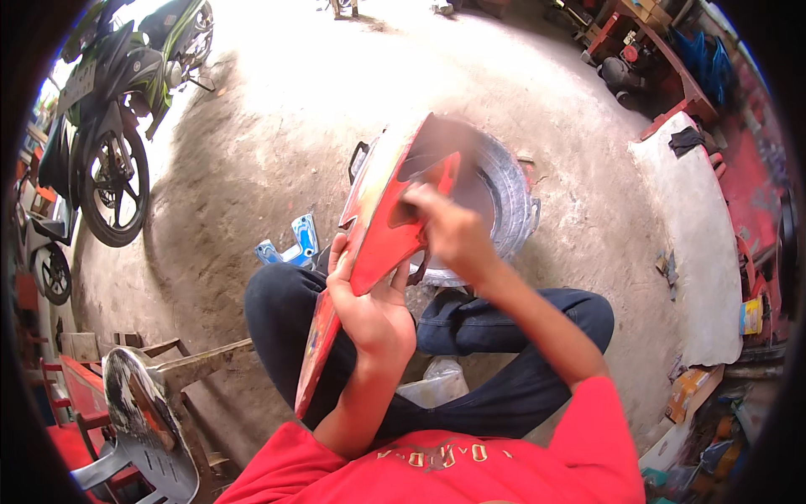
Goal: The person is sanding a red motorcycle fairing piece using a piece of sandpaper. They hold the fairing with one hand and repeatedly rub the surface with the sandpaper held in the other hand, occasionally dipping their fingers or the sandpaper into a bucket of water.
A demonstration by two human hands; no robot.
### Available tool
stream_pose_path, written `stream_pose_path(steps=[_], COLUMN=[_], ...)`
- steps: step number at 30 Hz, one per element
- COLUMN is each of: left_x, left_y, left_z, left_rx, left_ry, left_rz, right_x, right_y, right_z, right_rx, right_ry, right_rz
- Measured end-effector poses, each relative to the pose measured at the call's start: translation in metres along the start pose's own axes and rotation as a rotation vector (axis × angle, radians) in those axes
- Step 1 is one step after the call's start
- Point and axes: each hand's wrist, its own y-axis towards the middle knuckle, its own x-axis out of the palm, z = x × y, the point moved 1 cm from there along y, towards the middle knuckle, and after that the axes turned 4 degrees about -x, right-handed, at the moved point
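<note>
Seated cross-legged on concrete floor [277, 143], red panel [378, 235] held up over lap, tilted, long edge running lower-left to upper-right. L hand [374, 307] palm-up under panel's mid section, fingers wrapped on edge, wrist bent back, forearm rising from lower centre. R hand [449, 231] pressed on panel's upper face, fingers curled, blurred; held object, if any, can't tell. Hands close together, both on panel. Basin [512, 202] just behind panel; motorbike [117, 101] well apart, upper left.

Red body panel [382, 239]; red shirt [470, 466]; dark blue trousers [512, 395].
</note>
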Motion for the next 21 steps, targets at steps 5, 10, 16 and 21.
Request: stream_pose_path(steps=[5,10,16,21], left_x=[-0.006,-0.003,0.002,-0.006], left_y=[-0.001,-0.003,-0.001,-0.001], left_z=[0.002,0.001,-0.003,0.000], left_rx=[-0.022,-0.015,-0.027,-0.030], left_ry=[-0.025,0.002,-0.019,-0.021], left_rz=[-0.070,0.015,-0.009,0.050], right_x=[0.011,0.005,-0.004,0.011], right_y=[-0.027,-0.016,-0.011,-0.028], right_z=[-0.022,-0.020,0.023,-0.035], right_rx=[-0.577,-0.245,-0.256,-0.272], right_ry=[-0.116,0.112,-0.101,0.035], right_rz=[0.001,0.021,0.074,0.015])
